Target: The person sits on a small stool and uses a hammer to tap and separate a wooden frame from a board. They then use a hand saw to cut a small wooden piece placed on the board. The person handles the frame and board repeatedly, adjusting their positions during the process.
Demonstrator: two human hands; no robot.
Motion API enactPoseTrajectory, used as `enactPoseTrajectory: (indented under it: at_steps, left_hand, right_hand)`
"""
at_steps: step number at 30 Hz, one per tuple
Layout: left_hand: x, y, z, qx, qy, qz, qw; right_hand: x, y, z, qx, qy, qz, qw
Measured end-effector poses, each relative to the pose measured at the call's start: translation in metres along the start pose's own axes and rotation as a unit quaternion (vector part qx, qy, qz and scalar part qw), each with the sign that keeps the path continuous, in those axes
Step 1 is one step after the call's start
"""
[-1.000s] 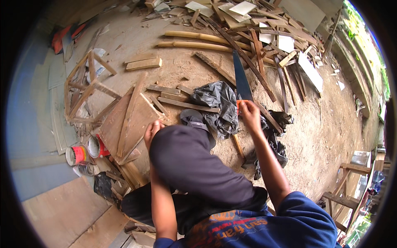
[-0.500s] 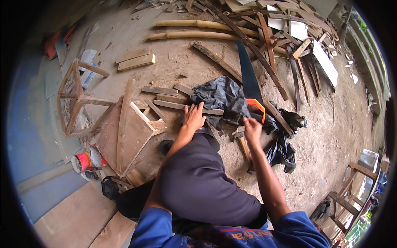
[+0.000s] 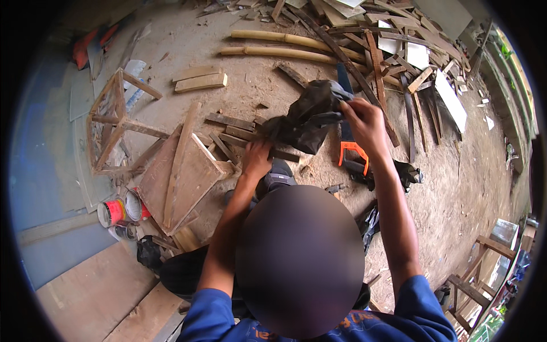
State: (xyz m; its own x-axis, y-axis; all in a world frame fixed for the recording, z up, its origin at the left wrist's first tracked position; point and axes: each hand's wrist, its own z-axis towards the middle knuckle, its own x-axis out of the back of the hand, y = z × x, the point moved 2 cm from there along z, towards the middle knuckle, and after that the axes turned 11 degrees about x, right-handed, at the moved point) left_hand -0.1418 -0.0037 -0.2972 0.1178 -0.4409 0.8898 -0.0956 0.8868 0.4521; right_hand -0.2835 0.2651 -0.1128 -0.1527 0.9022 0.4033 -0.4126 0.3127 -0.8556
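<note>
My right hand (image 3: 364,122), fingers pinched, holds up one end of a crumpled black plastic bag (image 3: 313,117) above the dirt floor. At the bag's other, lower end is my left hand (image 3: 257,158), its fingers closed at the edge of the plastic beside short wooden strips (image 3: 231,121). Its fingertips are partly hidden. A handsaw with an orange handle (image 3: 354,153) lies beneath my right wrist, its dark blade partly covered by bag and hand. A dark tool head (image 3: 335,188) shows just below the bag.
At left stand a wooden frame (image 3: 119,122), a leaning board (image 3: 176,176) and red-and-white cans (image 3: 112,212). Bamboo poles (image 3: 279,51) and a scrap-wood pile (image 3: 393,40) lie at the back. More black plastic (image 3: 407,174) is at right. A blurred dark round shape covers the lower middle.
My right hand has moved up and forward, lifting the black plastic bag off the floor. My left hand has drawn in its spread fingers from the wooden strip to the bag's edge.
</note>
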Motion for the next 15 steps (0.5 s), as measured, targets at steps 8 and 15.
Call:
enactPoseTrajectory:
  at_steps: [8, 15]
  left_hand:
    - [-0.010, 0.009, 0.001, 0.123, 0.107, -0.348, 0.923]
    - [0.067, 0.089, 0.072, 0.145, -0.033, -0.206, 0.967]
  right_hand:
    - [-0.003, -0.060, 0.043, 0.094, -0.081, -0.036, 0.992]
    - [-0.002, -0.065, 0.055, 0.096, -0.092, 0.016, 0.991]
